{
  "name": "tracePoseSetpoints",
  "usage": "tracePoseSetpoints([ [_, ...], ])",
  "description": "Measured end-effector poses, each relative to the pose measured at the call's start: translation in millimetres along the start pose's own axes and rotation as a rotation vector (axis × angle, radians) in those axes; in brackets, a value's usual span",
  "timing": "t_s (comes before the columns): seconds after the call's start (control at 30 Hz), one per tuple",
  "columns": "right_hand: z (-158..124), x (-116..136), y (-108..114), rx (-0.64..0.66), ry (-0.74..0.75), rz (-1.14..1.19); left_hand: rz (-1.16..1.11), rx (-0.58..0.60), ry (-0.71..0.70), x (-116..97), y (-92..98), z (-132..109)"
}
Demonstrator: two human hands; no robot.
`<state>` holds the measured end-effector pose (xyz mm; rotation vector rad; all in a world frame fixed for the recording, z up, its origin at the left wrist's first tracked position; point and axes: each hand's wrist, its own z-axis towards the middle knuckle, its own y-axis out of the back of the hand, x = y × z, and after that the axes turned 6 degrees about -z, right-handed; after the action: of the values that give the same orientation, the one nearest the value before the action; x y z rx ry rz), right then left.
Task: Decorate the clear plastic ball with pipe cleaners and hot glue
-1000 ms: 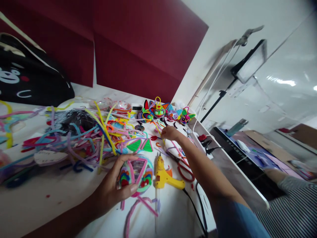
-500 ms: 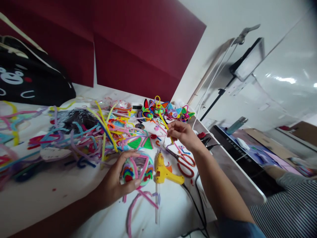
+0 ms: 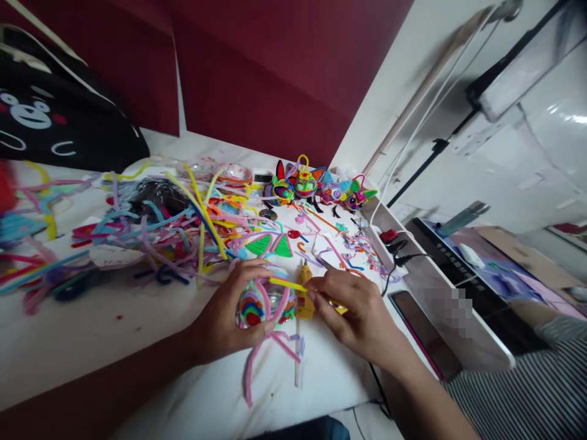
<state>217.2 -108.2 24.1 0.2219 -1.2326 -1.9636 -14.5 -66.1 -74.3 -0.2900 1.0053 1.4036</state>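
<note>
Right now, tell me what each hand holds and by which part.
The left hand grips the decorated round piece at its top and bottom edges. The right hand pinches a yellow pipe cleaner; whether at its end is hidden.

Dark red panel (image 3: 284, 73) rises behind the table; black bag (image 3: 105, 131) with a cartoon face leans at far left, strap upward. Dark-screened phone (image 3: 426, 336), pink-edged, lies near the right edge, just beside a pale partition (image 3: 472, 327). Farther back, a red plug (image 3: 389, 236) and a white cable (image 3: 426, 116). Beyond the partition: grey-green bottle (image 3: 463, 219), cardboard (image 3: 523, 256), co-worker's striped garment (image 3: 527, 391), partly visible.
</note>
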Motion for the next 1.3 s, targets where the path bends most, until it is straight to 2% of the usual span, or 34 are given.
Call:
tracePoseSetpoints([
  [0.23, -2.7, -4.8, -6.8, 0.014, 0.009, -0.003, -0.018, -0.012, -0.005, -4.3, 0.7, -0.4],
  [0.8, -3.7, -7.8, -13.1, 0.005, 0.009, -0.012, -0.089, 0.058, -0.057, -0.9, -1.5, -1.2],
  [0.97, -5.8, -9.5, -15.5, -0.009, 0.016, -0.006, -0.067, 0.036, -0.115, 1.0, -1.4, -1.4],
  [1.3, -6.5, -11.6, -19.3, -0.030, 0.022, 0.034, -0.028, 0.039, -0.140, 6.6, -1.6, -2.0],
])
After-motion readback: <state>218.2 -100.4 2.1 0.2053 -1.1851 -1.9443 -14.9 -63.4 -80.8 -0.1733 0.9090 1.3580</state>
